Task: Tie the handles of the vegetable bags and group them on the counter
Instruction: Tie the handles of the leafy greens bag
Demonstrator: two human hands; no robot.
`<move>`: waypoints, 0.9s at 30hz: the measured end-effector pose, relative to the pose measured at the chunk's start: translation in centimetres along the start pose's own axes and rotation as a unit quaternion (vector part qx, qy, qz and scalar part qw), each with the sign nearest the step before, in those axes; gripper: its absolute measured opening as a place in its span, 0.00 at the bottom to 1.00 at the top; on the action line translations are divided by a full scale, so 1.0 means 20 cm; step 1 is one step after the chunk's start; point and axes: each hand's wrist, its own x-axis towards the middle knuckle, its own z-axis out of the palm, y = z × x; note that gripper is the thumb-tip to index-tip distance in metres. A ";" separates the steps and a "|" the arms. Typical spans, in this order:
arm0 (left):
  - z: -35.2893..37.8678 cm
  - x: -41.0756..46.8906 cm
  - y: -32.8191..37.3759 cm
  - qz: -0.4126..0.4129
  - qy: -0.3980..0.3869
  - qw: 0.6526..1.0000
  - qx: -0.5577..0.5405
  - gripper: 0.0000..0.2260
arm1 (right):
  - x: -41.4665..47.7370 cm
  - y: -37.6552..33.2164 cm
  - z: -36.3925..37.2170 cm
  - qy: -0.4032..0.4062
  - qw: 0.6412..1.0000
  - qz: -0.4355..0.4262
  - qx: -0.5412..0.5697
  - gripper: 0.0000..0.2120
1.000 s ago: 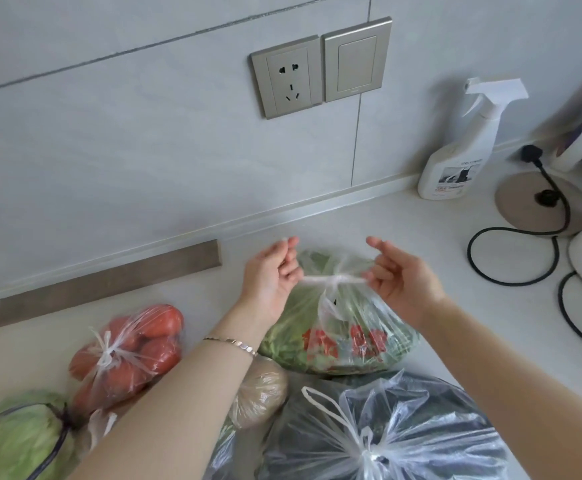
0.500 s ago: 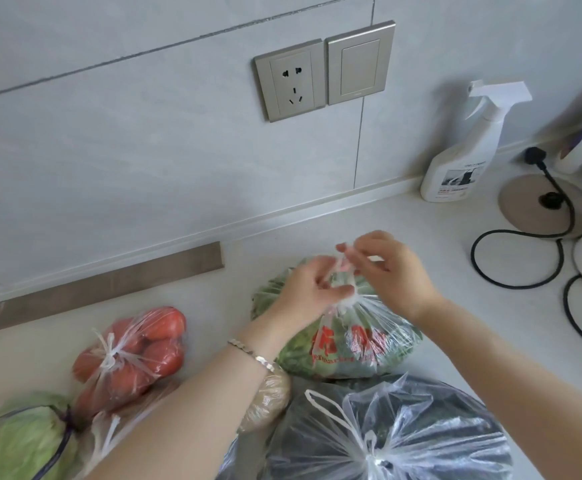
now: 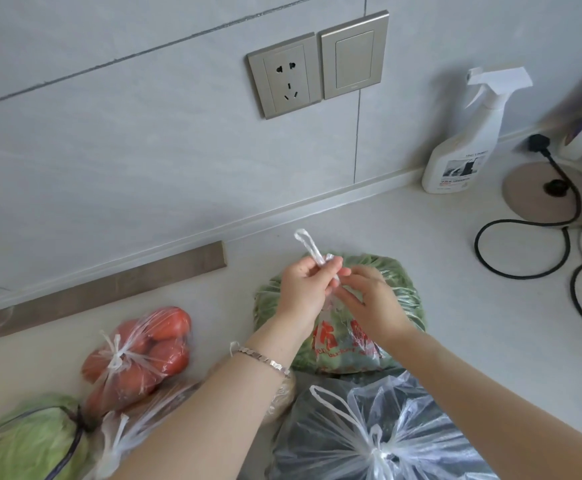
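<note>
Handles (image 3: 309,247) of the bag of greens (image 3: 348,344) now stand twisted into one strand, with a loop poking up above the left hand (image 3: 303,289). That hand grips the strand in curled fingers. The right hand (image 3: 369,304) touches it from the right, fingers bent and pinching the plastic just below. A second ago the two hands were apart, pulling the handles taut sideways. Half a second ago they had met lower over the bag. The bag lies at centre frame on the counter (image 3: 438,271).

A tied bag of dark vegetables (image 3: 386,441) touches its near side at lower centre. A tied bag of tomatoes (image 3: 140,351) sits at lower left, with a bag of cabbage (image 3: 22,448) in the corner below it. A bracelet (image 3: 261,358) circles the left wrist. At upper right a spray bottle (image 3: 462,150) stands against the wall, with a black cord (image 3: 525,251) looped just below it.
</note>
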 end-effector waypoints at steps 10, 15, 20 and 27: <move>0.03 -0.03 0.08 0.121 0.039 0.992 0.007 0.09 | 0.04 -0.08 0.05 0.029 0.958 0.206 0.195 0.19; 0.14 0.05 0.12 0.084 -0.046 0.995 0.026 0.06 | 0.02 -0.08 0.05 -0.030 0.999 -0.009 0.013 0.15; 0.11 0.08 0.10 0.087 -0.090 0.964 0.235 0.10 | 0.00 -0.07 0.02 -0.011 0.973 0.118 0.199 0.16; -0.09 0.04 -0.02 0.265 -0.074 0.876 0.395 0.09 | 0.03 -0.09 -0.02 0.064 0.896 0.228 0.376 0.13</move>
